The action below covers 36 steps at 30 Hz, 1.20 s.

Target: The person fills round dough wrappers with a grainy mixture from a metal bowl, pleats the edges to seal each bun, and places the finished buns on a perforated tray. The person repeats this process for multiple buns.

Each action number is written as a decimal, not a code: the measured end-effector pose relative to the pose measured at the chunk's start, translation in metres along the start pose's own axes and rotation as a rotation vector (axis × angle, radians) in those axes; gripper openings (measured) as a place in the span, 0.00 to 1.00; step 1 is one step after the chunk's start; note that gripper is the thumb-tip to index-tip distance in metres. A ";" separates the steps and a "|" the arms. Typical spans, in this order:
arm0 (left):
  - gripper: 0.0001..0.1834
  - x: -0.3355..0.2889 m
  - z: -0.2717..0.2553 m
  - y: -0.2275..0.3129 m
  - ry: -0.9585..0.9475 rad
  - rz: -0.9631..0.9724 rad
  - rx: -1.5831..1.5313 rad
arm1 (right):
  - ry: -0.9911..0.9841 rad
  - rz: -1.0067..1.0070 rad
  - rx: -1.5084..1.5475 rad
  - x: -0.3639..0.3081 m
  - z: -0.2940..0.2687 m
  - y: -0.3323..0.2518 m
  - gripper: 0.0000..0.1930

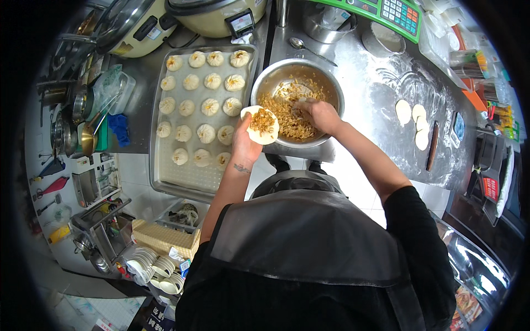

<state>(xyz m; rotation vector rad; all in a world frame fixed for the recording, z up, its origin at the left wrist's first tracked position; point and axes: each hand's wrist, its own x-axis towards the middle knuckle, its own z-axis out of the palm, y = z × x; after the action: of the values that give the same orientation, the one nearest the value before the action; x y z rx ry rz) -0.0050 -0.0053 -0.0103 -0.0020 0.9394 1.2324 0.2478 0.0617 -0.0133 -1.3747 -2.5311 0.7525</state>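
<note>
My left hand (247, 144) is closed around the edge of a round dough wrapper (268, 135), which lies flat with brown chopped filling heaped in its middle. It is at the near left rim of a steel mixing bowl (259, 83). Inside that bowl is more of the loose filling (290, 122). My right hand (322, 116) reaches in over the bowl's right side, fingers closed. A small pale end shows by its fingertips, but the held thing is mostly hidden. Left of the bowl, a metal tray (179, 177) carries rows of pleated buns (210, 106).
Flat dough rounds (403, 111) and a brown rolling pin (432, 145) lie on the floured counter (381, 138) at right. Behind the bowl are a metal spoon (312, 51), a steel pot (326, 34) and a green scale (386, 14). Large cookers (212, 16) stand beyond the tray.
</note>
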 end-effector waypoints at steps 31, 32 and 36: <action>0.26 0.017 0.047 -0.008 -0.054 -0.005 -0.021 | 0.251 0.552 1.060 -0.043 -0.026 -0.062 0.14; 0.26 0.021 0.054 -0.010 -0.068 -0.017 -0.039 | 0.428 0.348 0.650 -0.042 -0.020 -0.070 0.15; 0.28 0.035 0.071 -0.014 -0.083 -0.040 -0.087 | 0.426 0.080 0.026 -0.049 -0.006 -0.088 0.19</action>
<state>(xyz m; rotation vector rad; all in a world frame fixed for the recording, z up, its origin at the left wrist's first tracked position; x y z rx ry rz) 0.0495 0.0510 0.0069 -0.0381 0.8092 1.2260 0.2125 -0.0164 0.0406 -1.4527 -2.1415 0.4422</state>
